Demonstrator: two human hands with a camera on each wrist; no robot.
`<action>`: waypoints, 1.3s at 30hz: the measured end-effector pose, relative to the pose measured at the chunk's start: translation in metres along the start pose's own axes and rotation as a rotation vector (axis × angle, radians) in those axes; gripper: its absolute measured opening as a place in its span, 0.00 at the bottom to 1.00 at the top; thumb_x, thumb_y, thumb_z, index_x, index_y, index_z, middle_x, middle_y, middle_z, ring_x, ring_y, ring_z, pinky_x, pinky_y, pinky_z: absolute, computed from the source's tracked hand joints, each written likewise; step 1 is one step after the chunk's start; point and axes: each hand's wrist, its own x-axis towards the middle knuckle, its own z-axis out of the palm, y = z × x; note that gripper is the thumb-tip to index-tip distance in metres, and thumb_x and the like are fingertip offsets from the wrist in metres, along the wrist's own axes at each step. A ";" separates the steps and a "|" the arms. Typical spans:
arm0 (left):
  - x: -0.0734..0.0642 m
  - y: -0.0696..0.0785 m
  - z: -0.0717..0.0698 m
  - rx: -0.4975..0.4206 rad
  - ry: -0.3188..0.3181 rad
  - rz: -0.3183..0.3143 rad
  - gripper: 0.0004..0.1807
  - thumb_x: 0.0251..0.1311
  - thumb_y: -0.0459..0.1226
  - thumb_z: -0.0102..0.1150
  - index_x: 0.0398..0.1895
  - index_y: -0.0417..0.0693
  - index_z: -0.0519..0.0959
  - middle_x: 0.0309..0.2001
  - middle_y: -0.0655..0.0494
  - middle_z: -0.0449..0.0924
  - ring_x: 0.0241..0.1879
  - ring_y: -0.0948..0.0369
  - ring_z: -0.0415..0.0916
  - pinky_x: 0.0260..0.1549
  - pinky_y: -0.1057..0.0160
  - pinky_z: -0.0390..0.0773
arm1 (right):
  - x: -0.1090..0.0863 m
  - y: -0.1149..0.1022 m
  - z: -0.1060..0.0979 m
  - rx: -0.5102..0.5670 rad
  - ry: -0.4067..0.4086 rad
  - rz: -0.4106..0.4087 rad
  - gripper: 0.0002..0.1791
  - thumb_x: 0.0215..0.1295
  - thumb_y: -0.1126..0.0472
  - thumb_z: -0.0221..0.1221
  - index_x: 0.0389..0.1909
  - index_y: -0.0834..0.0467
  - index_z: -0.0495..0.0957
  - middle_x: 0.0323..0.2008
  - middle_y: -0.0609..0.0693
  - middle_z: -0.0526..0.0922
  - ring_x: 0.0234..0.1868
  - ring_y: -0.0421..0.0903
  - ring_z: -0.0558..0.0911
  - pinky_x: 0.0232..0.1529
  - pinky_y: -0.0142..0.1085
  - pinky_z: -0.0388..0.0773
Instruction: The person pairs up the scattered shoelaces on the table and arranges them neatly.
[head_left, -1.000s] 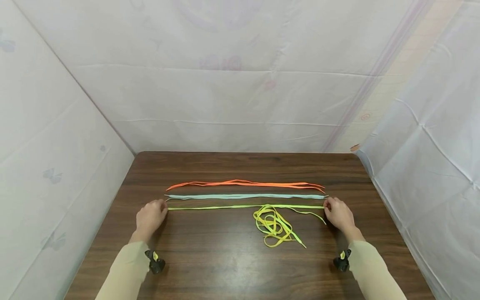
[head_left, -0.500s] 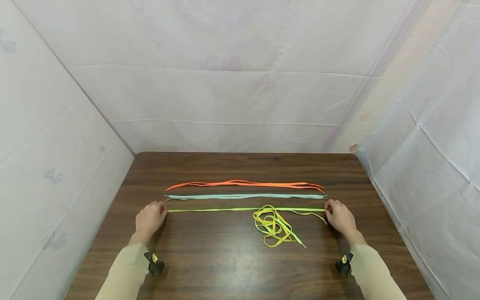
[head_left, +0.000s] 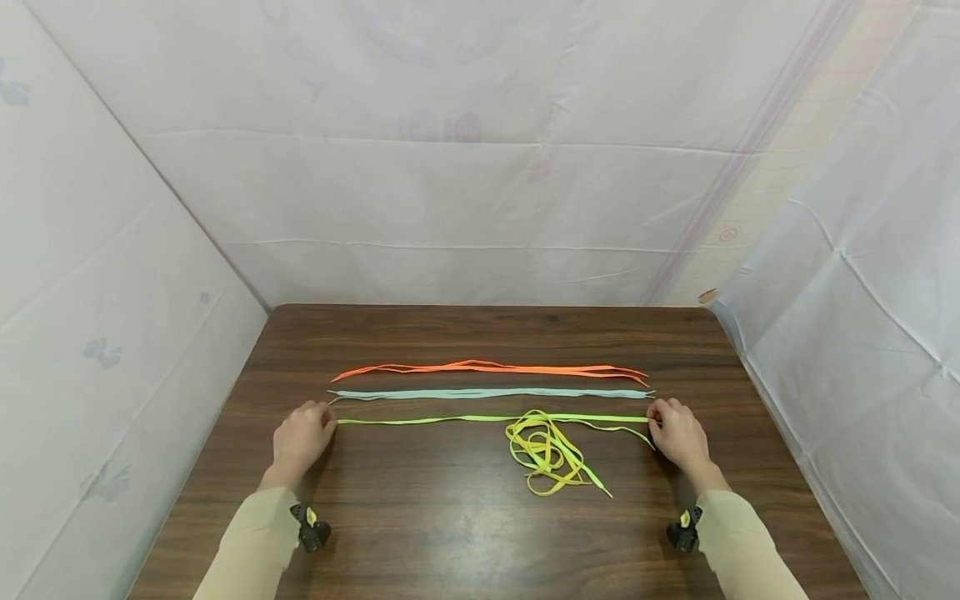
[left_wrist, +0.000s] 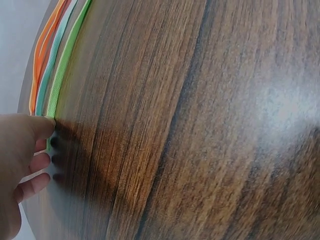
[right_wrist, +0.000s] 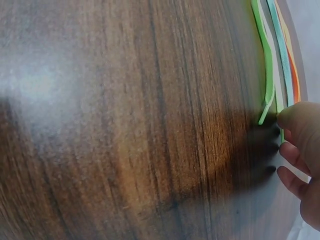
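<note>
A yellow-green shoelace [head_left: 442, 419] runs nearly straight across the table between both hands. My left hand [head_left: 302, 435] pinches its left end, thumb on top in the left wrist view, where the green lace [left_wrist: 61, 70] leads away from the thumb. Near the other end my right hand [head_left: 678, 432] pinches the lace between thumb and finger. A loose tip of the lace [right_wrist: 268, 95] lies beside the right thumb in the right wrist view. Just right of the middle, a tangled yellow lace pile [head_left: 551, 458] lies against the stretched strand.
Beyond the yellow-green lace lies a pale turquoise shoelace [head_left: 487, 393], doubled and straight. Farther back an orange shoelace [head_left: 517, 368] runs parallel to it. The brown wooden table [head_left: 420, 533] meets white sheeting [head_left: 450, 217] at its back and sides.
Both hands have drawn the stretched yellow-green lace slightly toward the person, widening the space from the turquoise lace. Most of that shift came in the first half second.
</note>
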 end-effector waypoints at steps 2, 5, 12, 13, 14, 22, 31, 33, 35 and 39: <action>0.000 0.000 0.000 -0.004 0.001 -0.004 0.03 0.52 0.33 0.61 0.28 0.45 0.77 0.29 0.51 0.75 0.27 0.54 0.74 0.24 0.50 0.73 | 0.000 -0.001 -0.001 0.003 -0.006 0.002 0.04 0.53 0.67 0.60 0.29 0.59 0.75 0.28 0.54 0.74 0.29 0.51 0.74 0.27 0.46 0.71; -0.002 0.000 0.000 -0.013 0.013 0.004 0.03 0.52 0.34 0.62 0.29 0.45 0.78 0.30 0.50 0.75 0.29 0.52 0.75 0.25 0.49 0.73 | -0.001 -0.002 -0.003 0.004 -0.003 -0.003 0.04 0.53 0.67 0.60 0.31 0.59 0.76 0.29 0.55 0.74 0.30 0.52 0.74 0.29 0.48 0.71; -0.008 0.000 -0.007 -0.010 0.025 0.036 0.07 0.51 0.35 0.63 0.34 0.45 0.79 0.34 0.48 0.76 0.36 0.45 0.76 0.29 0.44 0.74 | -0.006 -0.006 -0.004 0.005 0.063 -0.052 0.07 0.54 0.66 0.60 0.35 0.60 0.78 0.34 0.59 0.76 0.35 0.58 0.76 0.32 0.52 0.72; -0.009 0.001 -0.007 -0.007 0.032 0.041 0.08 0.51 0.35 0.64 0.35 0.45 0.79 0.35 0.47 0.76 0.37 0.45 0.75 0.29 0.44 0.74 | -0.008 -0.007 -0.005 0.003 0.070 -0.061 0.07 0.54 0.66 0.60 0.35 0.60 0.78 0.35 0.59 0.76 0.35 0.58 0.76 0.33 0.52 0.72; -0.010 0.002 -0.008 -0.005 0.038 0.044 0.08 0.51 0.35 0.64 0.35 0.44 0.80 0.35 0.47 0.76 0.37 0.45 0.75 0.29 0.44 0.74 | -0.009 -0.009 -0.006 0.005 0.077 -0.070 0.08 0.54 0.66 0.60 0.36 0.60 0.78 0.35 0.59 0.76 0.35 0.58 0.76 0.32 0.52 0.72; -0.013 0.015 -0.009 0.057 0.112 0.146 0.15 0.46 0.34 0.68 0.38 0.38 0.79 0.36 0.43 0.77 0.34 0.46 0.77 0.26 0.48 0.76 | -0.016 -0.018 -0.004 -0.019 0.121 -0.176 0.13 0.50 0.65 0.65 0.38 0.60 0.77 0.32 0.57 0.76 0.32 0.57 0.76 0.27 0.49 0.72; -0.017 0.042 -0.004 0.050 0.117 0.215 0.14 0.45 0.35 0.69 0.37 0.43 0.80 0.37 0.47 0.78 0.38 0.48 0.77 0.31 0.49 0.77 | -0.019 -0.022 0.001 -0.040 0.046 -0.165 0.10 0.51 0.65 0.65 0.35 0.58 0.76 0.30 0.52 0.75 0.30 0.53 0.75 0.26 0.46 0.71; -0.019 0.048 -0.002 0.048 0.112 0.223 0.14 0.45 0.35 0.69 0.37 0.43 0.80 0.39 0.47 0.78 0.39 0.48 0.77 0.33 0.49 0.77 | -0.020 -0.022 0.002 -0.045 0.030 -0.160 0.10 0.51 0.66 0.65 0.34 0.58 0.76 0.29 0.52 0.74 0.29 0.51 0.74 0.26 0.44 0.71; -0.019 0.054 0.000 0.047 0.104 0.229 0.13 0.45 0.35 0.69 0.37 0.44 0.80 0.39 0.48 0.78 0.40 0.49 0.77 0.35 0.50 0.77 | -0.020 -0.022 0.003 -0.051 0.029 -0.165 0.09 0.51 0.67 0.64 0.32 0.58 0.75 0.28 0.51 0.74 0.27 0.50 0.74 0.25 0.43 0.71; -0.021 0.067 0.003 0.038 0.097 0.255 0.13 0.46 0.36 0.69 0.37 0.45 0.80 0.40 0.49 0.78 0.41 0.50 0.77 0.37 0.51 0.77 | -0.020 -0.021 0.004 -0.054 0.053 -0.190 0.08 0.49 0.68 0.65 0.28 0.57 0.74 0.24 0.49 0.72 0.23 0.47 0.71 0.21 0.40 0.68</action>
